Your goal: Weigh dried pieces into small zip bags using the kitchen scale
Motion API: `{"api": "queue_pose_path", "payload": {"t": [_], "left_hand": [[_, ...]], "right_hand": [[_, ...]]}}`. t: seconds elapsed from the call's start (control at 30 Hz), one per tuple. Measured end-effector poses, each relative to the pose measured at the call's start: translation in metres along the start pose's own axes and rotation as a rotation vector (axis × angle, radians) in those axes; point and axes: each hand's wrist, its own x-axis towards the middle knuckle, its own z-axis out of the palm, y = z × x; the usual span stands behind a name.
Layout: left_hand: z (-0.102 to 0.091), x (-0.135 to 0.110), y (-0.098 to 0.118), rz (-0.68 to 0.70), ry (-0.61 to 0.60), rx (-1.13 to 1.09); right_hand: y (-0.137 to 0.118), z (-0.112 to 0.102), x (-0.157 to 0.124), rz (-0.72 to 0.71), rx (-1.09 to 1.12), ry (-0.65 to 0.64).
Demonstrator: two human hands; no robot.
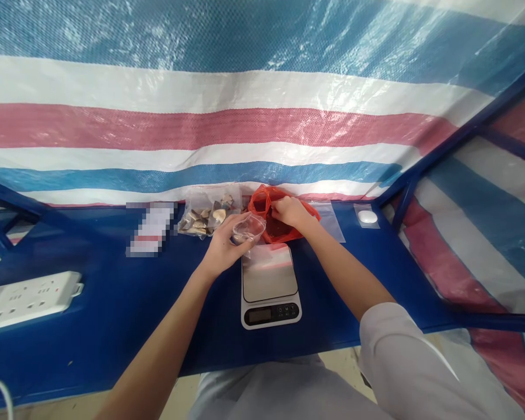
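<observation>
My left hand [224,247] is closed around a small clear plastic bag [248,228], holding it just above the far edge of a digital kitchen scale [269,284]. Something pale lies inside the bag. My right hand [290,211] reaches into an open red plastic bag [266,205] with dark contents, fingers curled in a pinch; what they hold is hidden. A clear bag of light and dark dried pieces [205,217] lies left of the red bag.
The blue table [114,303] carries a white power strip [26,298] at the left edge, a blurred white packet [150,228], flat clear bags [330,217] and a small white round object [367,217] at the right. A striped tarp [245,116] hangs behind.
</observation>
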Motion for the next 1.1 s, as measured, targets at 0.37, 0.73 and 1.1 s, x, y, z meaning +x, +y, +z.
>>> {"api": "queue_pose_path", "payload": {"t": [0.37, 0.73, 1.1], "left_hand": [[0.004, 0.0, 0.001, -0.005, 0.005, 0.002], [0.005, 0.003, 0.016, 0.049, -0.107, 0.037], [0.01, 0.004, 0.031, 0.111, -0.133, -0.023]], "right_hand": [[0.006, 0.005, -0.036, 0.055, 0.662, 0.318], [-0.01, -0.044, -0.089, -0.232, 1.188, 0.303], [-0.042, -0.071, -0.1, -0.338, 0.666, 0.214]]}}
